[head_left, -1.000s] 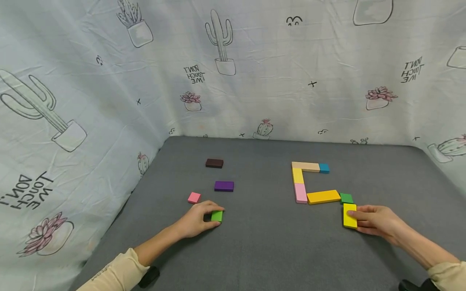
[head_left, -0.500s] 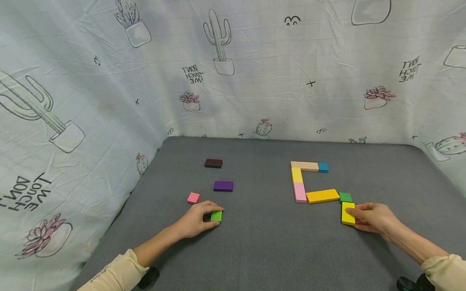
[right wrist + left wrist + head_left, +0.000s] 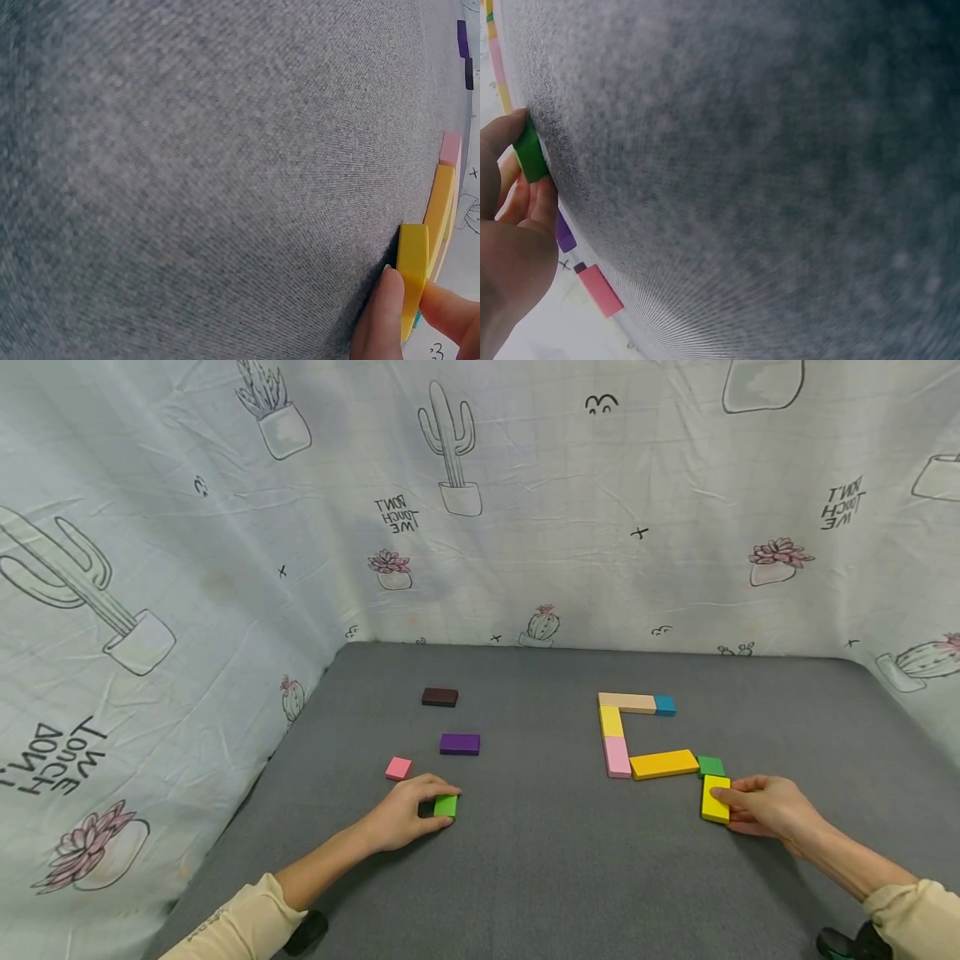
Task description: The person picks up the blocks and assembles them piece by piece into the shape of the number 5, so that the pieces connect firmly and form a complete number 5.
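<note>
My left hand [image 3: 407,812] pinches a light green block [image 3: 446,806] between thumb and fingers, low over the grey cloth. On the right, my right hand [image 3: 772,810] grips a yellow block [image 3: 716,799] by its right side, its far end right at a dark green block [image 3: 711,766]. That green block stands at the end of an orange block [image 3: 664,765], which meets a pink block [image 3: 618,757]. Above the pink one come a small yellow block [image 3: 611,722], a tan block [image 3: 627,702] and a blue block [image 3: 665,705], forming a bent row.
Left of the middle lie a dark brown block [image 3: 439,697], a purple block [image 3: 460,744] and a small coral-pink block [image 3: 399,768], the last close behind my left hand. A white cloth with cactus drawings [image 3: 510,527] hangs behind and beside the grey table [image 3: 540,860].
My right hand has moved slightly left and away from me with the yellow block, bringing it up to the dark green block. The left hand stays in place with its light green block.
</note>
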A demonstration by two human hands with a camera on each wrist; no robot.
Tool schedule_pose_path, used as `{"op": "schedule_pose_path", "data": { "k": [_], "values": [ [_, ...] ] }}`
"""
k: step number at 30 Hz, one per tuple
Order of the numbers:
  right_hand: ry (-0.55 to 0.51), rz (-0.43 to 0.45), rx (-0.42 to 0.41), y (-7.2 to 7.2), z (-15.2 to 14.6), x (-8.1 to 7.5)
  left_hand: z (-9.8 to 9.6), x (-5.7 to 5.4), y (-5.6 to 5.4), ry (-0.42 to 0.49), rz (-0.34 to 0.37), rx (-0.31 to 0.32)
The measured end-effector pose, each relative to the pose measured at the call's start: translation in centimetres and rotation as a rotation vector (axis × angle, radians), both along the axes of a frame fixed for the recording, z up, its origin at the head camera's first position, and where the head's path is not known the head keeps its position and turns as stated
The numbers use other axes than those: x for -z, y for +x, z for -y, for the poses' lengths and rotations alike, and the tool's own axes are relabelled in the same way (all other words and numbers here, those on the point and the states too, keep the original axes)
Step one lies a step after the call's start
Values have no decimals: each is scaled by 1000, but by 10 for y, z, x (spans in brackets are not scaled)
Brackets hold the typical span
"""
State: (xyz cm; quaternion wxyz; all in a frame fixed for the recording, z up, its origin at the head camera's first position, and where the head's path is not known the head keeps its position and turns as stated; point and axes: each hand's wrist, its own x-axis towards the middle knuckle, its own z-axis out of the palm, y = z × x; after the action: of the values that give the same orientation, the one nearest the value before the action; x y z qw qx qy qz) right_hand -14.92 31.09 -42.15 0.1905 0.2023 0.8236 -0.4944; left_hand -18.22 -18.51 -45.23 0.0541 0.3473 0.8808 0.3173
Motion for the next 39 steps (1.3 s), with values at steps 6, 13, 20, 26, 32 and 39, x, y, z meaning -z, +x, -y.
{"op": "schedule_pose_path", "data": {
  "k": [6,13,20,26,32,39],
  "values": [
    [50,-15,3,-1,0,2,0,0,0,-2,7,-6],
    [80,-43,-9,-1,0,4,0,1,0,-11,-3,-5],
    [99,-49,-1,0,1,4,-1,2,-1,-6,0,-6],
    [129,-50,11,-1,1,4,0,2,0,0,3,-8],
    [106,-69,2,0,0,3,-1,0,0,-1,-2,-9],
    [91,-78,-5,0,0,5,0,-1,0,-9,6,-11]
  ]
}}
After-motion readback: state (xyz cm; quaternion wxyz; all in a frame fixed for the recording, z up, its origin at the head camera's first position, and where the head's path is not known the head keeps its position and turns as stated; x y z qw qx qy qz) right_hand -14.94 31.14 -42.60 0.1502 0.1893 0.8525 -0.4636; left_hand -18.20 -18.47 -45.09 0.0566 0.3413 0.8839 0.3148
